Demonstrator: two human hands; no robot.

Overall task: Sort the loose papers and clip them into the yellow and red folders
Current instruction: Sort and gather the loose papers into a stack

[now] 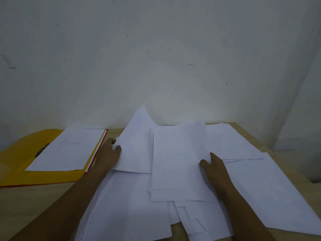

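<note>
Folder (20, 164) left on table (34, 202); loose papers (251, 188) right.

Loose papers (178, 162): plain white, bluish cast in dim light. Folder (19, 157): yellow, white sheet (67, 150) on top with faint grey print. Second folder's edge (94, 158): red. Table (34, 202): pale tan. Wall (156, 58): grey-white, small dark scuffs
</note>
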